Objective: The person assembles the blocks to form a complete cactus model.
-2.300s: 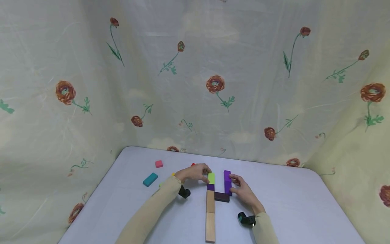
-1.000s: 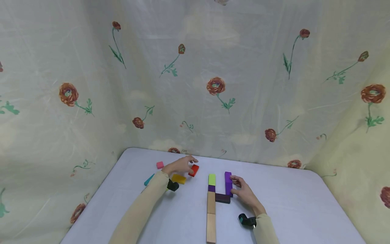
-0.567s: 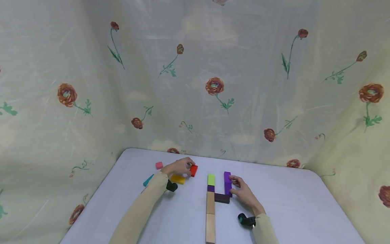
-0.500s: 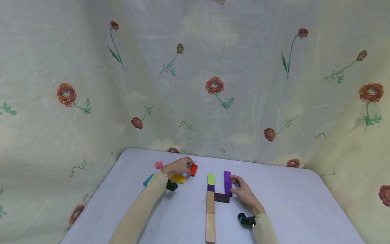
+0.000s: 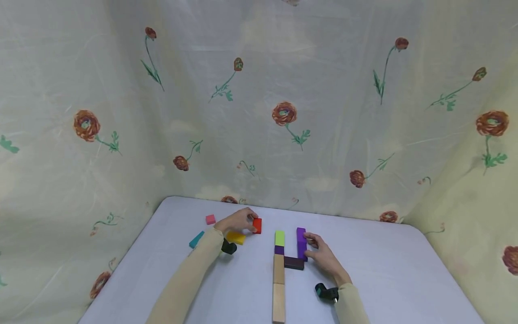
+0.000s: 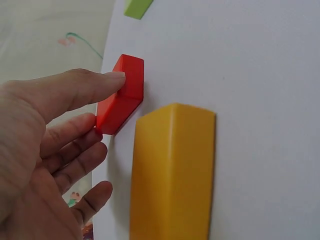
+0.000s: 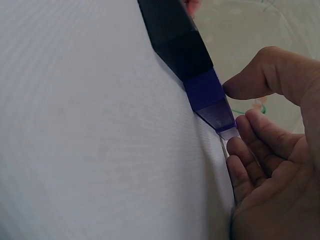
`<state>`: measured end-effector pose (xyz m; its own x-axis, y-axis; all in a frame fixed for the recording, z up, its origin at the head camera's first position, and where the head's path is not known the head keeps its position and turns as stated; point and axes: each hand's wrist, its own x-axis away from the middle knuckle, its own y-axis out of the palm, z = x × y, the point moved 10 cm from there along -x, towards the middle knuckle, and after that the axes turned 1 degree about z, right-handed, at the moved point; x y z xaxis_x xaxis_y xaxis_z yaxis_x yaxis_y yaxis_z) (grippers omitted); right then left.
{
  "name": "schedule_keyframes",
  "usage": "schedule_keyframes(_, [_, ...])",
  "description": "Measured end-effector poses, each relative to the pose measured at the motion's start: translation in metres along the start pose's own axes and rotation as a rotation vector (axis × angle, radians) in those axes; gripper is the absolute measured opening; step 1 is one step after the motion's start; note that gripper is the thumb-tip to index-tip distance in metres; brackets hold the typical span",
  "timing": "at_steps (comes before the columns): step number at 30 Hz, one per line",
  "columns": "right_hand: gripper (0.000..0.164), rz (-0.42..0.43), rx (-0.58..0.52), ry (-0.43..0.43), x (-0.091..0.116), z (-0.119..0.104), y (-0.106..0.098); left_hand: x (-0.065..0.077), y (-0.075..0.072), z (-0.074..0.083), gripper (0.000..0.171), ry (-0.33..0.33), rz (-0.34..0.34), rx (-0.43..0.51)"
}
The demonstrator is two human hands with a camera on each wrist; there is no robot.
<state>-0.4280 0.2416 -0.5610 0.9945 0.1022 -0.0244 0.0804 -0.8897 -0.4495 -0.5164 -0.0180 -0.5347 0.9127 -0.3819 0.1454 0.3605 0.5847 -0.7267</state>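
Curtain [image 5: 336, 81]: floral print, hangs at back & both sides.
Table [image 5: 396, 270]: white top, rounded far corners.
L hand [image 5: 238, 220]: thumb + index clamped on red block [image 5: 257, 226], L of ctr, twd far edge; resting or lifted, can't tell.
R hand [image 5: 321, 254]: thumb & fingers apart, tips against outer side of purple blocks [image 5: 301, 235].
Tan blocks [image 5: 279, 269]: qty 2, end to end, lower ctr.
Yellow block [image 5: 236, 238]: near red block, btwn it & sleeve [image 5: 190, 270].
Teal block [image 5: 196, 239]: L of yellow, part hidden by sleeve.
Dark block [image 5: 293, 263]: crosswise, btwn far tan & nearer purple.
Purple pair: end to end, approx. parallel to tan run.
Lime block [image 5: 279, 238]: far end of tan column.
Small purple block [image 5: 279, 250]: btwn lime & tan.
Pink block [image 5: 210, 219]: far L, apart.
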Motion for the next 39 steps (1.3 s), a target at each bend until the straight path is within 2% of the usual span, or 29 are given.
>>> schedule_keyframes(9, [0.061, 0.010, -0.008, 0.009, 0.000, 0.000, 0.000, -0.009, 0.007, 0.003, 0.046, -0.001, 0.037, 0.021])
schedule_keyframes(17, [0.060, 0.006, -0.016, 0.008, -0.001, 0.001, 0.000, -0.012, 0.013, 0.011, 0.048, -0.039, 0.064, 0.062])
schedule_keyframes(23, [0.059, 0.012, -0.010, -0.010, -0.001, 0.001, -0.001, -0.023, 0.018, 0.020, 0.049, -0.042, 0.122, 0.019])
schedule_keyframes(28, [0.058, 0.015, -0.005, -0.022, 0.000, -0.001, -0.001, -0.028, 0.026, 0.031, 0.048, -0.004, 0.128, 0.016])
schedule_keyframes(34, [0.058, 0.010, -0.003, -0.023, 0.001, -0.002, -0.001, -0.030, 0.032, 0.046, 0.045, 0.056, 0.131, -0.044])
schedule_keyframes(39, [0.058, 0.016, 0.003, -0.013, 0.000, -0.001, -0.002, -0.033, 0.037, 0.055, 0.045, 0.077, 0.123, -0.077])
